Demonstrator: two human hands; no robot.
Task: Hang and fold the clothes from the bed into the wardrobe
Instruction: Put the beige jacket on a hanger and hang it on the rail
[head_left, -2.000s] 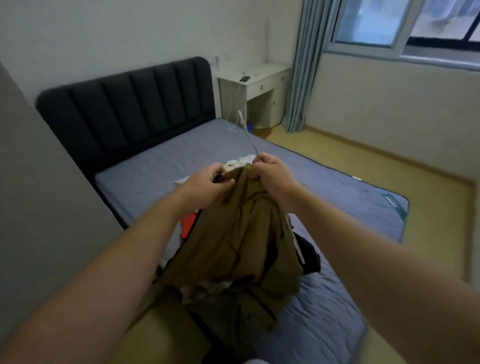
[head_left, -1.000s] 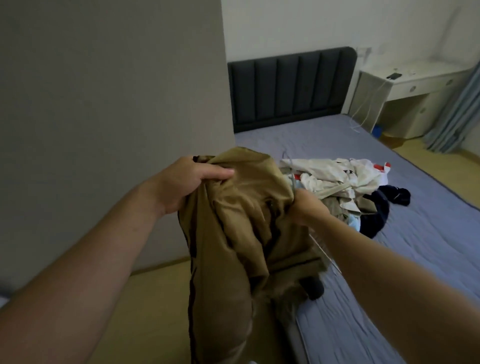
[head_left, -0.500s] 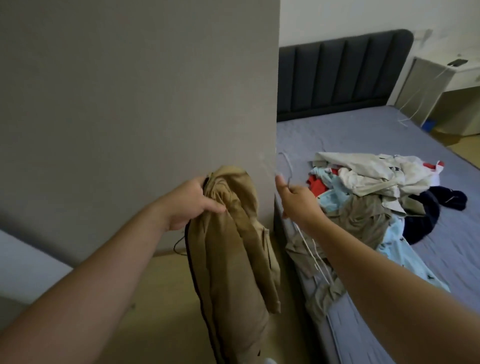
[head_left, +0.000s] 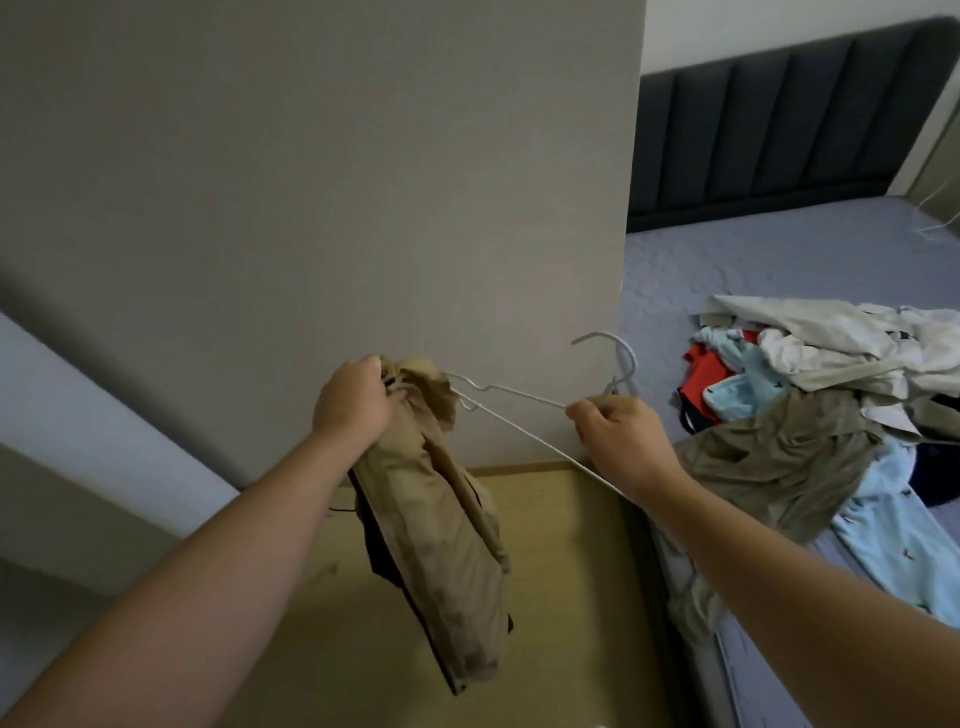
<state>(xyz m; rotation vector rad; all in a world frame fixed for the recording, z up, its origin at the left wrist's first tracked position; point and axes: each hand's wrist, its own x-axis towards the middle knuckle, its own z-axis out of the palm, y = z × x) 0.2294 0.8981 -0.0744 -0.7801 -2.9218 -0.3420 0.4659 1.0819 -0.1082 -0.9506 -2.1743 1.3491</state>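
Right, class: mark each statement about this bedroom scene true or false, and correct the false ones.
1. The left hand grips a tan garment. True.
2. The right hand holds a wooden hanger. False: it holds a white wire hanger.
3. A pile of clothes lies on the bed. True.
4. The tan garment lies spread flat on the bed. False: it hangs from the left hand, above the floor.
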